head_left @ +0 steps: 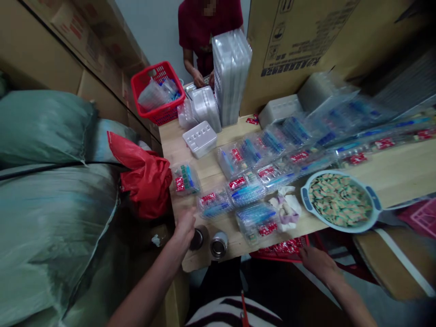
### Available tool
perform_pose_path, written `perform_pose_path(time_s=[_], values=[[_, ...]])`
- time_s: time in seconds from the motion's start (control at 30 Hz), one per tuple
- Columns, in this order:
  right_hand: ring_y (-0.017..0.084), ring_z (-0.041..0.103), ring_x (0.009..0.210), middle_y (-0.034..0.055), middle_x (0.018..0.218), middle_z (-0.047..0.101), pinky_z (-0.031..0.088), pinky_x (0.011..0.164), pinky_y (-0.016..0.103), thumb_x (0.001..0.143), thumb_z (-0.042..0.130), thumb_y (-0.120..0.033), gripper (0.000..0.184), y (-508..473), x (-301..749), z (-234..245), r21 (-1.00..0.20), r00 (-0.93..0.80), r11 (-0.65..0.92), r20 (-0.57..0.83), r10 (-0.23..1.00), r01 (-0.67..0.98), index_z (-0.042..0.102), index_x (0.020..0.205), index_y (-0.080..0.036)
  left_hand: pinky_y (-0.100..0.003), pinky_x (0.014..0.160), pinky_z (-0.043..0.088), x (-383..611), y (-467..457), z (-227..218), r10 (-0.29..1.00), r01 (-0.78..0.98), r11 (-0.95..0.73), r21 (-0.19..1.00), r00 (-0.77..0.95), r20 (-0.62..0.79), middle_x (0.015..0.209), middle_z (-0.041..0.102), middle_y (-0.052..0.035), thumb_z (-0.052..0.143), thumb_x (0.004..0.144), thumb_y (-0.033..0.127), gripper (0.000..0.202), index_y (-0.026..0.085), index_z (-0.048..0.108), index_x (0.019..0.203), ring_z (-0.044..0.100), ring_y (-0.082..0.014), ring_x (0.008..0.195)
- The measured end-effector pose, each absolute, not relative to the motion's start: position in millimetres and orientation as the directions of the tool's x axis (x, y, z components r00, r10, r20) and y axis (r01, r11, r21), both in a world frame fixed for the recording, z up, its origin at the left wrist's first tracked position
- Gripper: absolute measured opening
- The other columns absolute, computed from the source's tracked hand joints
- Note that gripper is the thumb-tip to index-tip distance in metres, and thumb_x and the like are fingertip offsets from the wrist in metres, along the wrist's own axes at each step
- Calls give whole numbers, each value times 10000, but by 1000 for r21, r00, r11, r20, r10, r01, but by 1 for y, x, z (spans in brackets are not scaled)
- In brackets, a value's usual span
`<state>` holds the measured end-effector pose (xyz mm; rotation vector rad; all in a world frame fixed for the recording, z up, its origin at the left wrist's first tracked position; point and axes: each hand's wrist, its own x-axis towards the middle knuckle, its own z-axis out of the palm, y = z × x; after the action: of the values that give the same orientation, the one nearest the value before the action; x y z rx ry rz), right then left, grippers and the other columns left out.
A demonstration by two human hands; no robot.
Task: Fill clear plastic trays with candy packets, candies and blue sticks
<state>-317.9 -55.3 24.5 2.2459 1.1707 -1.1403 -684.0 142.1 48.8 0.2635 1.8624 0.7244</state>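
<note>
My left hand (185, 225) is at the table's near left corner, beside a dark round cup or lid (196, 239). Its fingers are blurred, and I cannot tell whether they hold anything. A steel flask (219, 245) with an open mouth stands to the right of that. My right hand (316, 262) is at the right end of a red basket (296, 260) below the table's front edge, its fingers curled at the rim. Small red packets (281, 248) fill the basket. Closest on the table is a clear plastic pack (259, 221) with blue items and a red packet inside.
Rows of similar clear packs (265, 175) cover the wooden table (391, 177). A pale basin (340, 228) holds many small flat pieces. Stacked clear trays (230, 77) and a red basket (158, 116) stand at the back near another person (190, 27). Large sacks (41, 227) crowd the left.
</note>
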Motion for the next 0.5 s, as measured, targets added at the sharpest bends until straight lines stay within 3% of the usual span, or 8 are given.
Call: perform_pose_path(time_s=[0.07,0.17,0.23,0.3,0.4,0.5], values=[[316,730,900,181,935,750,507,792,388,1008,384,-259,354,-24,-328,50,-136,249,-497,-735,631,857,718,949,-158,-229,582,429,-676,137,41,467,-170,819,548,-357,-809,710,632,-7,794,710,267,235,162,641,855,566,-125,628],[269,706,909,127,1027,739,503,825,362,1036,341,-310,378,30,-362,87,-434,24,-230,-429,903,871,687,1130,-190,-294,639,494,-658,135,27,421,-189,856,481,-285,-861,770,694,-53,782,743,377,293,165,675,914,625,-179,687],[251,658,1036,127,1172,698,477,944,363,1025,346,-260,392,64,-390,99,-562,-158,1,-231,960,827,647,1264,-184,-342,669,514,-649,137,18,404,-181,871,457,-267,-875,824,718,-69,793,733,420,347,177,682,955,650,-213,729],[283,577,1198,145,1325,626,429,1028,402,990,401,-212,425,93,-412,98,-524,-221,96,-181,958,846,603,1363,-178,-356,680,521,-646,141,12,418,-162,870,465,-259,-871,867,730,-75,818,706,412,375,187,685,975,665,-230,760],[357,381,1408,146,1530,472,332,1112,492,960,466,-208,498,121,-426,82,-397,-191,86,-232,954,914,540,1453,-192,-335,690,528,-651,150,7,471,-119,854,506,-236,-850,904,736,-76,849,663,369,379,194,680,954,684,-237,817],[373,351,1432,152,1538,469,258,1148,552,971,456,-224,507,132,-428,70,-357,-206,99,-276,939,929,521,1473,-193,-327,698,528,-659,161,5,511,-57,845,533,-210,-833,901,731,-74,862,638,357,387,188,668,927,690,-252,868]])
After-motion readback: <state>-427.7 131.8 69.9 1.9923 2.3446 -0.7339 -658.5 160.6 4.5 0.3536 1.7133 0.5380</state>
